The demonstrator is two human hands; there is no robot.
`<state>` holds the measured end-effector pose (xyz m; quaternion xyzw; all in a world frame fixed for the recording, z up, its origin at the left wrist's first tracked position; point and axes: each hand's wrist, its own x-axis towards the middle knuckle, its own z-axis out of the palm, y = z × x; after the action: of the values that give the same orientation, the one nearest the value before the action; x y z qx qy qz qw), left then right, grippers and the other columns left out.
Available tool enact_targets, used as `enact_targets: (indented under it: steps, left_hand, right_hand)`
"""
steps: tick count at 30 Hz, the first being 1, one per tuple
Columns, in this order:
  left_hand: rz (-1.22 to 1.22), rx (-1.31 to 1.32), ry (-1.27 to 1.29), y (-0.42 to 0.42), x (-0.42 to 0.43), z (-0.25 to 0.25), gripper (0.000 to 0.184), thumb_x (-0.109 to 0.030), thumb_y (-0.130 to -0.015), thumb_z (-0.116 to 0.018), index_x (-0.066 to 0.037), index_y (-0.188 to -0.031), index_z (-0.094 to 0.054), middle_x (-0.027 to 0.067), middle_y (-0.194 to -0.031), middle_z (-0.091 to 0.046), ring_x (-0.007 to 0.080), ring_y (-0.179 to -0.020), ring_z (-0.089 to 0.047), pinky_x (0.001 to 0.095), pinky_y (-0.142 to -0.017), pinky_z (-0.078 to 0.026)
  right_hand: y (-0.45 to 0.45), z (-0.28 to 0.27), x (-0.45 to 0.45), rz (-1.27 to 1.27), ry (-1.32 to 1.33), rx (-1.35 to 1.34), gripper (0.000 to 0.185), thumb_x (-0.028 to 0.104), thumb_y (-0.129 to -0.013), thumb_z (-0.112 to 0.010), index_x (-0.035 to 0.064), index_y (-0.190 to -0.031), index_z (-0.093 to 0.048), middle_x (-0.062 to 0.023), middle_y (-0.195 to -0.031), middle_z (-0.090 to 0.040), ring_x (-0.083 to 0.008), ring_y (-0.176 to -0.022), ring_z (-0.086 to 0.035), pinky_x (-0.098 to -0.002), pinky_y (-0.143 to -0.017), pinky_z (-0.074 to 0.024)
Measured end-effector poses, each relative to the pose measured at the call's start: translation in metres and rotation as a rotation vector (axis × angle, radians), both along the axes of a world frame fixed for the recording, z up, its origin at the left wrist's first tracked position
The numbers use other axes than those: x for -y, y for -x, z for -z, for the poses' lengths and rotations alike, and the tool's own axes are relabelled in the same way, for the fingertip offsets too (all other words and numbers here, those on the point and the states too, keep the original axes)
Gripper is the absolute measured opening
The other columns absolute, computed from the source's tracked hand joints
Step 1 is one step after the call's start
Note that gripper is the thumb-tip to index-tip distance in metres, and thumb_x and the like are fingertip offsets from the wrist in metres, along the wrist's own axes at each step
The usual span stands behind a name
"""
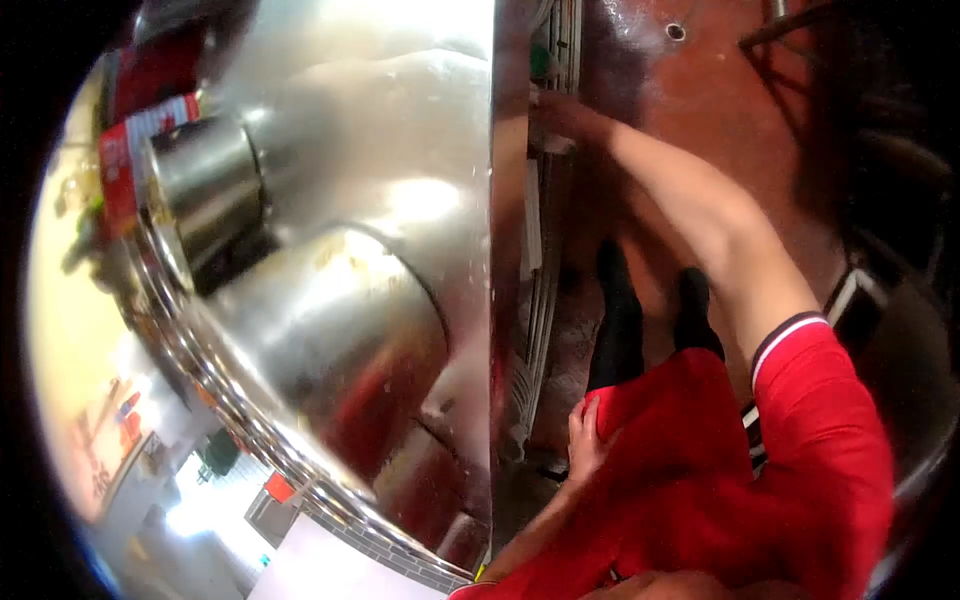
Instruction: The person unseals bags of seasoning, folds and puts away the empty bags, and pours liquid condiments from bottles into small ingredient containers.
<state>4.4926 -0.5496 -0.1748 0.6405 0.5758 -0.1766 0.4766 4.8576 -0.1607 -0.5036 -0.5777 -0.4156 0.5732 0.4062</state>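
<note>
Beside the bench [440, 150], the right hand [560, 112] reached to a rack [543, 310], grip unclear, nothing visibly out yet, the left hand [588, 440] resting loose-fingered on red clothing [670, 430].

Right hand [568, 116] in shadow, grasp unclear

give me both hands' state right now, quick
Left hand: open, resting on the red cloth garment.
Right hand: cannot be told; too dark and blurred, beside the shiny flat steel counter.
</note>
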Motion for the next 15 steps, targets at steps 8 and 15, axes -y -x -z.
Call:
enact_targets:
  steps: [8,15]
  left_hand:
    - [0.025,-0.003,-0.041,0.021,-0.006,0.018,0.083,-0.029,-0.082,-0.083,-0.014,-0.151,-0.041,0.0225,-0.151,-0.035,0.0415,-0.139,-0.037,0.0482,-0.113,-0.038]
    - [0.012,0.048,-0.14,0.003,-0.009,0.006,0.078,-0.028,-0.081,-0.085,-0.012,-0.147,-0.046,0.0229,-0.145,-0.041,0.0428,-0.132,-0.044,0.048,-0.109,-0.042]
  right_hand:
    - [0.013,-0.044,-0.051,0.027,-0.118,-0.047,0.041,0.022,-0.101,-0.058,0.0031,-0.138,-0.057,-0.02,-0.136,-0.061,-0.0355,-0.122,-0.061,-0.0479,-0.103,-0.0482]
    - [0.024,0.012,-0.032,0.144,-0.35,0.427,0.074,0.039,-0.092,-0.072,0.0024,-0.149,-0.043,-0.0221,-0.146,-0.052,-0.0352,-0.133,-0.05,-0.0469,-0.112,-0.0425]
